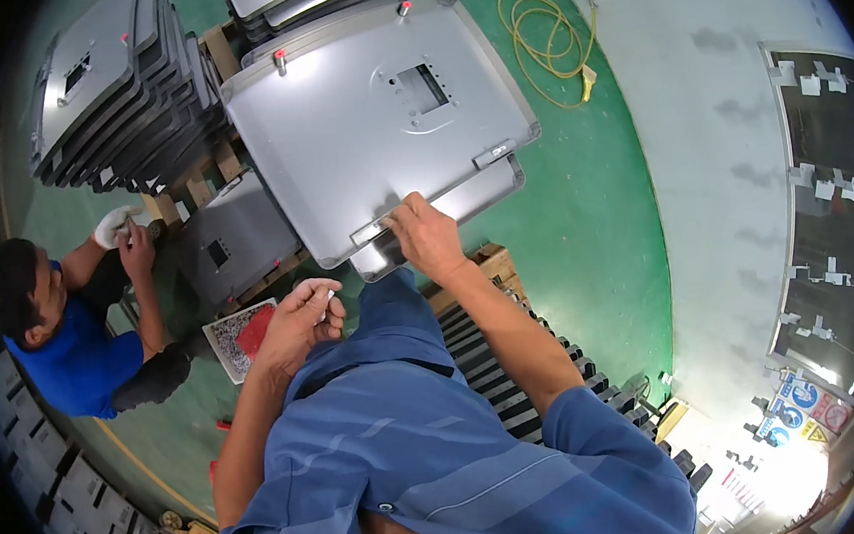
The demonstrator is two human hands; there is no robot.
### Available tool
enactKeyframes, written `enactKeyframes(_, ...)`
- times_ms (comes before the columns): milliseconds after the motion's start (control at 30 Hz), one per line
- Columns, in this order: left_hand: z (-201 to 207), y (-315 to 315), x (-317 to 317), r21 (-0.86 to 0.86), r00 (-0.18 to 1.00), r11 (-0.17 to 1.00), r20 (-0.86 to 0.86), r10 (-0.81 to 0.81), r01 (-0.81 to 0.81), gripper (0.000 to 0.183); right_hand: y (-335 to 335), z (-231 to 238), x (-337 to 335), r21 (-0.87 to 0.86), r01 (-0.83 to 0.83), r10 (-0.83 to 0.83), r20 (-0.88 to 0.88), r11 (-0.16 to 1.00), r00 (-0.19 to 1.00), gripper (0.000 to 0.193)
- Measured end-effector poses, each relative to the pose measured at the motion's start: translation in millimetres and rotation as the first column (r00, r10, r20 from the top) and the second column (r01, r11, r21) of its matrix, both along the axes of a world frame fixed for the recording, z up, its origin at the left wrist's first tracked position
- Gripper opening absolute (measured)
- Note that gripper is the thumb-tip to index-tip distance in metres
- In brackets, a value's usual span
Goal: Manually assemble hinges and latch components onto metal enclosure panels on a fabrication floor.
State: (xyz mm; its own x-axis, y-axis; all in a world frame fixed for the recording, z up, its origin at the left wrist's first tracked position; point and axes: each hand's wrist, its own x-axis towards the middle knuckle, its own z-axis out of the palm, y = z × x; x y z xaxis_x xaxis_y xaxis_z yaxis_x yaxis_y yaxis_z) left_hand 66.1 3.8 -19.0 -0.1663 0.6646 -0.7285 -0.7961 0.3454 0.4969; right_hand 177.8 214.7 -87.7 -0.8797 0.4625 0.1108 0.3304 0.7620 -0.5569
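A grey sheet-metal panel (336, 124) with rounded corners lies before me on a stack, its rectangular cutout towards the right. Two red-tipped pegs (280, 62) stand near its far edge. At the near edge my right hand (428, 237) is closed, its fingertips at a small slotted bracket (372, 231); whatever they pinch is hidden. My left hand (301, 322) hovers just short of the panel's near left corner, fingers curled around a small shiny piece (329, 295) too small to name. A second bracket (494, 154) sits further right along that edge.
Stacked panels (102, 92) stand at far left on wooden pallets. On the left a co-worker (81, 334) in blue crouches, one hand gloved, beside a tray of small parts (222, 343). A yellow hose (539, 37) lies coiled on the green floor. Dark bars (506, 381) are stacked beside me.
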Motion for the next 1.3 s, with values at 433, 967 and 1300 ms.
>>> enactKeyframes(433,1,25,2,0.056,1.000,0.998,-0.015,0.021,-0.020,0.017,-4,6,-13,0.022,-0.028,0.025,0.161,0.999,0.987,0.014)
enactKeyframes(967,-5,-8,-4,0.035,0.996,0.997,0.060,0.069,-0.071,0.029,-108,80,-14,-0.827,0.213,-0.210,0.118,0.521,0.971,0.019)
enactKeyframes(1300,-19,-13,-5,0.063,0.989,0.996,0.139,0.052,-0.062,0.028,-47,95,-11,-0.992,0.074,-0.234,0.047,0.107,0.971,0.015)
